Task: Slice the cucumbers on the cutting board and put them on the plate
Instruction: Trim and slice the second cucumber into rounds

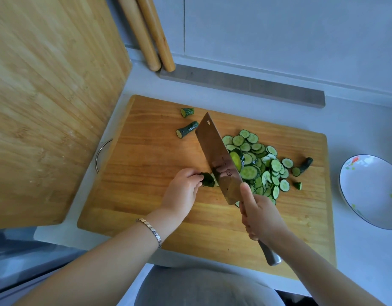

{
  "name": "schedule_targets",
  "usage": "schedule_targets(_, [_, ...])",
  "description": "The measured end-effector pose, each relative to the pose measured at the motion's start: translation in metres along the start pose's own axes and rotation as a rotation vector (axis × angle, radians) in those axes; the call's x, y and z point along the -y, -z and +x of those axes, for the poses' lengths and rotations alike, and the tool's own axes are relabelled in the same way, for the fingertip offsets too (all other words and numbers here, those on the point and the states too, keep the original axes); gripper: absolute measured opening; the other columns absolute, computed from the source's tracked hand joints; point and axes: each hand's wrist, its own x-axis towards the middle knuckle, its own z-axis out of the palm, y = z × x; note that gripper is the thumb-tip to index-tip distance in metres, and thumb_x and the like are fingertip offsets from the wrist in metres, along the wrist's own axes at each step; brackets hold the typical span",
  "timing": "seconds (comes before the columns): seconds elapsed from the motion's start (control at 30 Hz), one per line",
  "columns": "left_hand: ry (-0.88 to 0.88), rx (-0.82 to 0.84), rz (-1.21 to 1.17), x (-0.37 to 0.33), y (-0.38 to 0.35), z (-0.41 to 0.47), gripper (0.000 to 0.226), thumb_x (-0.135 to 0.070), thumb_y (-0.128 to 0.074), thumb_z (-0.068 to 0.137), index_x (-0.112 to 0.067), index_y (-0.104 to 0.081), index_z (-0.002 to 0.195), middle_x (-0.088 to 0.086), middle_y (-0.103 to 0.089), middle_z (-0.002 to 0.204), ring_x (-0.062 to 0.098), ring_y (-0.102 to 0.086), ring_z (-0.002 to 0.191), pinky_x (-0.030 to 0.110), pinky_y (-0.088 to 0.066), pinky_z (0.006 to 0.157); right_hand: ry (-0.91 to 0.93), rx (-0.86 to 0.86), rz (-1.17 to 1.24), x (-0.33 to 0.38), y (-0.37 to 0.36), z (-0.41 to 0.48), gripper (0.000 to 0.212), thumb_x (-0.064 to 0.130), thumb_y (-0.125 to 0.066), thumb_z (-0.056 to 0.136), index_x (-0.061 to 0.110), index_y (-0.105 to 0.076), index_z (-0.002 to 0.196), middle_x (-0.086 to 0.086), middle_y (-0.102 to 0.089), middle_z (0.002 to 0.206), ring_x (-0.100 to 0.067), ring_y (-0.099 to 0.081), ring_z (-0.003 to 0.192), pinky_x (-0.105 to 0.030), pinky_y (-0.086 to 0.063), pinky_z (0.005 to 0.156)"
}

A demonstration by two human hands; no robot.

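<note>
Our left hand pinches the short cucumber end to keep it steady; our right hand wraps the knife handle, blade cutting just beside.

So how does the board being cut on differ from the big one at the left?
The cutting board lies flat on the counter; the left board is propped up on edge. The cutting board carries cucumber slices; the left board's face is bare. The cutting board is warmer orange, the left board paler. Both are wooden.
</note>
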Motion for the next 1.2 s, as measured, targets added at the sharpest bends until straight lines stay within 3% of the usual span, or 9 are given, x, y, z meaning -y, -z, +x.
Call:
schedule_targets(0.3, [-0.050, 0.001, -0.001, -0.003, 0.003, 0.000, 0.022, 0.012, -0.077, 0.061, 0.002, -0.072, 0.080, 0.012, -0.068, 0.083, 0.029, -0.066, 0.077, 0.025, -0.049, 0.069, 0.042, -0.010, -0.152, -0.001, -0.005, 0.005, 0.052, 0.057, -0.031, 0.093, 0.014, -0.036, 0.063, 0.001, -0.032, 0.048, -0.013, -0.027, 0.041, -0.024, -0.025, 0.046])
schedule_targets(0.53, [-0.043, 0.020, -0.015, 0.002, -0.001, -0.001, 0.022, 0.013, -0.075, 0.064, 0.003, -0.072, 0.083, 0.013, -0.068, 0.089, 0.030, -0.066, 0.082, 0.030, -0.052, 0.072, -0.009, 0.024, -0.119, -0.011, -0.022, 0.014, 0.051, 0.052, -0.031, 0.096, 0.014, -0.036, 0.062, 0.004, -0.031, 0.046, -0.009, -0.028, 0.034, -0.021, -0.027, 0.041])
schedule_targets(0.67, [0.055, -0.028, -0.107, 0.004, -0.002, -0.001, 0.020, 0.009, -0.069, 0.074, 0.000, -0.071, 0.092, 0.014, -0.065, 0.102, 0.030, -0.063, 0.091, 0.027, -0.047, 0.083, -0.041, 0.023, -0.019, -0.010, -0.016, 0.011, 0.051, 0.051, -0.032, 0.096, 0.014, -0.037, 0.061, 0.003, -0.028, 0.047, -0.010, -0.024, 0.035, -0.019, -0.023, 0.040])
schedule_targets(0.9, [0.203, -0.046, -0.243, 0.000, -0.002, 0.001, 0.023, -0.001, -0.068, 0.079, 0.000, -0.068, 0.102, 0.010, -0.065, 0.104, 0.025, -0.064, 0.089, 0.029, -0.053, 0.082, 0.007, -0.010, 0.013, 0.001, 0.005, -0.002, 0.051, 0.053, -0.033, 0.094, 0.015, -0.032, 0.060, 0.006, -0.027, 0.042, -0.011, -0.021, 0.036, -0.018, -0.021, 0.040])
schedule_targets(1.2, [0.144, -0.032, -0.158, -0.005, -0.002, 0.002, 0.018, 0.002, -0.067, 0.079, 0.002, -0.069, 0.098, 0.014, -0.065, 0.101, 0.030, -0.064, 0.084, 0.037, -0.055, 0.074, 0.026, 0.004, -0.104, 0.000, 0.000, -0.002, 0.052, 0.055, -0.032, 0.093, 0.014, -0.036, 0.062, 0.005, -0.033, 0.043, -0.010, -0.027, 0.034, -0.021, -0.025, 0.042])
